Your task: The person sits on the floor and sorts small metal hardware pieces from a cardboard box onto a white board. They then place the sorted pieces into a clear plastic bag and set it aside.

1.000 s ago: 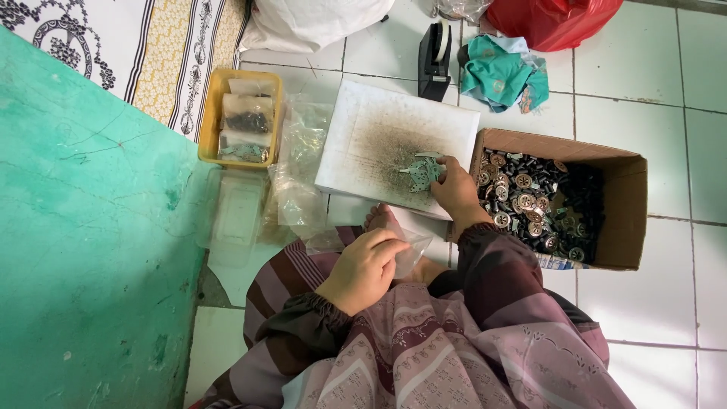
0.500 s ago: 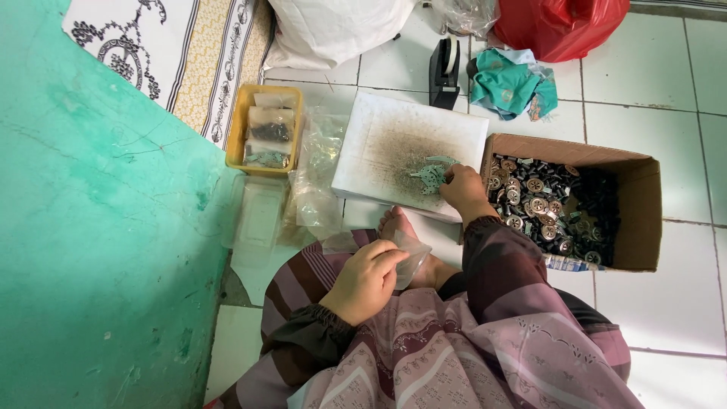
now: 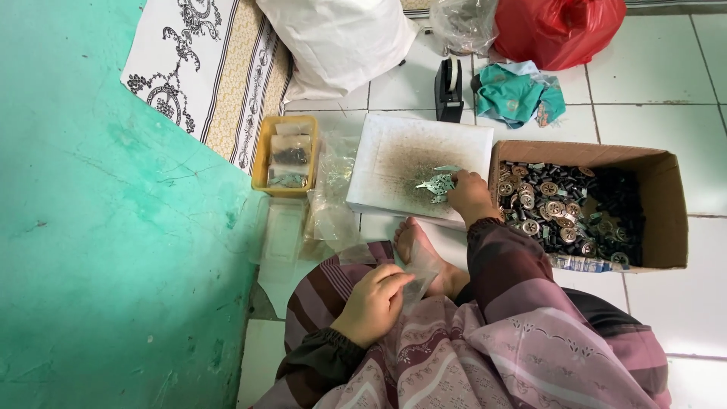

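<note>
My right hand [image 3: 471, 197] rests on a smudged white board [image 3: 394, 163], its fingers gathering a small cluster of pale metal pieces [image 3: 435, 184]. My left hand [image 3: 375, 303] lies on my lap and pinches a small clear plastic bag [image 3: 419, 274] just above my bare foot [image 3: 415, 241]. To the right of the board stands an open cardboard box [image 3: 670, 220] filled with several round metal parts and dark pieces [image 3: 564, 208].
A yellow tray [image 3: 263, 159] holding filled clear packets sits left of the board, with loose clear bags [image 3: 329, 189] beside it. A black tape dispenser [image 3: 450, 91], teal cloth [image 3: 515, 95], red bag [image 3: 556, 30] and white sack [image 3: 341, 42] lie beyond. A green wall [image 3: 98, 250] stands at left.
My right hand stays over the metal pieces on the board, shifting slightly. My left hand keeps hold of the clear bag on my lap. The view has drifted a little.
</note>
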